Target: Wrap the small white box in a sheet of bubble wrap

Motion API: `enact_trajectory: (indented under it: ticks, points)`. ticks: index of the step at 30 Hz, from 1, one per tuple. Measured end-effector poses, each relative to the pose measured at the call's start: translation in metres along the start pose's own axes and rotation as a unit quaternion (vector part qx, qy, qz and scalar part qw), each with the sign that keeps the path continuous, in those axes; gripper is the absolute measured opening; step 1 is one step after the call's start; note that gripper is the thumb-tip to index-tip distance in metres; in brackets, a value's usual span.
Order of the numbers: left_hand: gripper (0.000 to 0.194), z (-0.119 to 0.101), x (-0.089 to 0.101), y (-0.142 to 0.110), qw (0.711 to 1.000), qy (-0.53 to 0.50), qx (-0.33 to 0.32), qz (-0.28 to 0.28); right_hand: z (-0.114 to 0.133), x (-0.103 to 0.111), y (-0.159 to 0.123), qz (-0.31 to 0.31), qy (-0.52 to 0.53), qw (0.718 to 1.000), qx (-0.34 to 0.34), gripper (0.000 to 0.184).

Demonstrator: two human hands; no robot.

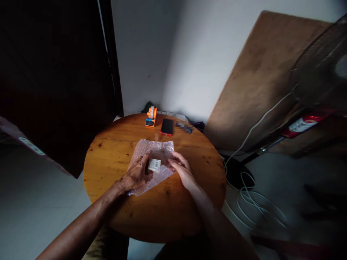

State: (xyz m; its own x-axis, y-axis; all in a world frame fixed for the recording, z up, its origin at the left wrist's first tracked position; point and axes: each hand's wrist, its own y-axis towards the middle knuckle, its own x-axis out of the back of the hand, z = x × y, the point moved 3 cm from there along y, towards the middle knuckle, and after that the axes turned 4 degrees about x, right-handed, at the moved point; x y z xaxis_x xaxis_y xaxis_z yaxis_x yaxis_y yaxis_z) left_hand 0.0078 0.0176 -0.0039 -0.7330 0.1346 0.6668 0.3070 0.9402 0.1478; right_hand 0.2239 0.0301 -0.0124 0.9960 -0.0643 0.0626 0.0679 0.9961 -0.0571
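Left forearm and right forearm come up from the bottom of the view, both bare, reaching over a round wooden desk. So the small white box, the one with a barcode on it, is on a sheet of bubble wrap in the middle, right between the hands. Left hand is on the wrap with its grip pretty wide, box just off the fingertips' side, near the opening between the upper fingers and the thumb. Can't tell if it's actually touching the box. Right hand is at the wrap's right edge, fingers bent and fairly close together, a bit apart from the box; can't really tell if that grip is pinching the plastic or just resting on it. Further back on the desk there's an orange and blue tape dispenser, then a dark phone with a red edge, then a pixelated dark item next to it. Off to the right, a fan and a loose white cable.
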Motion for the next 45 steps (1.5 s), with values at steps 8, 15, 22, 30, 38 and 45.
enact_trajectory:
  ticks: [8, 15, 22, 30, 38, 45]
  points:
    - [0.097, -0.007, 0.007, 0.011, 0.998, 0.059, 0.005, 0.028, 0.020, -0.016, 0.017, 0.098, -0.223, 0.969, 0.048, 0.049]
    - [0.095, -0.013, 0.025, 0.020, 0.991, 0.058, 0.011, 0.119, 0.049, -0.028, 0.046, 0.117, -0.474, 0.864, 0.121, 0.036]
    - [0.060, -0.005, 0.048, 0.046, 0.994, -0.041, -0.024, 0.096, 0.039, -0.038, 0.043, 0.085, -0.543, 0.814, 0.188, 0.027]
    - [0.044, 0.012, 0.057, 0.057, 0.989, 0.096, 0.108, 0.025, 0.025, -0.034, 0.039, 0.081, -0.488, 0.825, 0.274, 0.032]
    - [0.046, 0.021, 0.049, 0.066, 0.956, 0.233, 0.175, -0.047, 0.035, -0.030, 0.034, 0.095, -0.367, 0.889, 0.256, 0.011]
    - [0.063, 0.024, 0.034, 0.066, 0.953, 0.218, 0.208, -0.031, 0.044, -0.039, 0.011, 0.203, -0.321, 0.890, 0.253, 0.062]
